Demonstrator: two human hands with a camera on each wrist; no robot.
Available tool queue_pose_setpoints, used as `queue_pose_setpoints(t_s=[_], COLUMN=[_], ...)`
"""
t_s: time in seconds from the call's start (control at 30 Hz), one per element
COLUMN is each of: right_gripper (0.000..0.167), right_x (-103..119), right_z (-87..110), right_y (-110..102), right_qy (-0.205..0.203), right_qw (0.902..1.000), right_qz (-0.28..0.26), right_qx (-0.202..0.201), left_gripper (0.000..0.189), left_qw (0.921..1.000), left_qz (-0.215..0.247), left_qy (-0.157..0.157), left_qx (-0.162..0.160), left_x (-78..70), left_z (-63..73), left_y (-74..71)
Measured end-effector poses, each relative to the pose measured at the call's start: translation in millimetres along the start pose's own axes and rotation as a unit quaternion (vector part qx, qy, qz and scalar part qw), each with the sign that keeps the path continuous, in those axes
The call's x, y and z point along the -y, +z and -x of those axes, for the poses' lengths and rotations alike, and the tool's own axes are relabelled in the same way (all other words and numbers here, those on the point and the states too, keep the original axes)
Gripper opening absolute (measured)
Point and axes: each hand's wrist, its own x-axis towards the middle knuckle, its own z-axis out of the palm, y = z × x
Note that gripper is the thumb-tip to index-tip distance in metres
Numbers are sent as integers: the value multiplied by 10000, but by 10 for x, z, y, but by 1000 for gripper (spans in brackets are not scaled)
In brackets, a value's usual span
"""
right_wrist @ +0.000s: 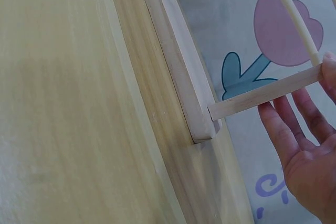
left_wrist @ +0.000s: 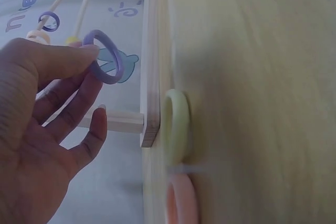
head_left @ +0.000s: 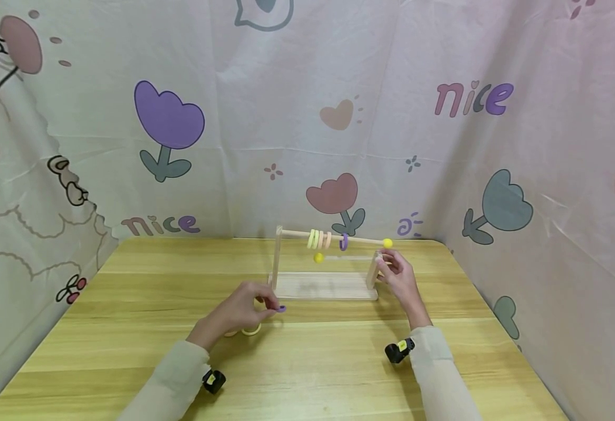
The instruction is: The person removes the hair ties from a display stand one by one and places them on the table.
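Observation:
My left hand (head_left: pixel 246 304) pinches a purple ring (left_wrist: pixel 114 51) between thumb and fingers, in front of the wooden stand's left end. With my right hand (head_left: pixel 399 280) I grip the upper part of the stand's short right post (right_wrist: pixel 265 93), thumb on one side and fingers on the other. From the tall left post (head_left: pixel 277 257) runs an upper rod (head_left: pixel 362 239) tipped with a yellow ball (head_left: pixel 387 243). Yellow-green rings (head_left: pixel 313 238), peach rings (head_left: pixel 325 240) and another purple ring (head_left: pixel 344 242) hang on it. A lower rod (head_left: pixel 346 258) extends leftward from the short post to a second yellow ball (head_left: pixel 318 257).
On the wooden table (head_left: pixel 328 368), a pale yellow-green ring (left_wrist: pixel 179 124) and a pink ring (left_wrist: pixel 184 200) lie beside my left hand. The stand's flat base (head_left: pixel 320 286) rests near the back edge. A printed curtain (head_left: pixel 265 117) hangs behind the table.

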Motion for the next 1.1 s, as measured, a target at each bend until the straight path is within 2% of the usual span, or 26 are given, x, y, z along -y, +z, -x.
queue_pose_setpoints(t_s=[0.2, 0.47, 0.7, 0.97, 1.1], right_gripper=[40, 39, 40, 40, 40], right_x=[-4, -13, -10, -9, -9], right_z=[-7, -4, -7, -2, -4], right_y=[0, 3, -1, 0, 0], right_qy=[-37, -30, -23, 28, 39], right_qw=[9999, 10000, 10000, 10000, 10000], right_qz=[-100, -90, -66, -7, -3], right_qx=[-16, -11, -24, -19, -14], left_gripper=[7, 6, 10, 8, 7], left_qw=[9996, 9987, 9977, 9947, 9929], left_qz=[-5, 104, 237, 397, 422], left_qy=[-39, 68, -137, -263, -421], left_qx=[264, 485, 614, 912, 1026], left_x=[36, 103, 98, 116, 115], left_z=[35, 49, 54, 55, 67], left_y=[36, 67, 70, 78, 75])
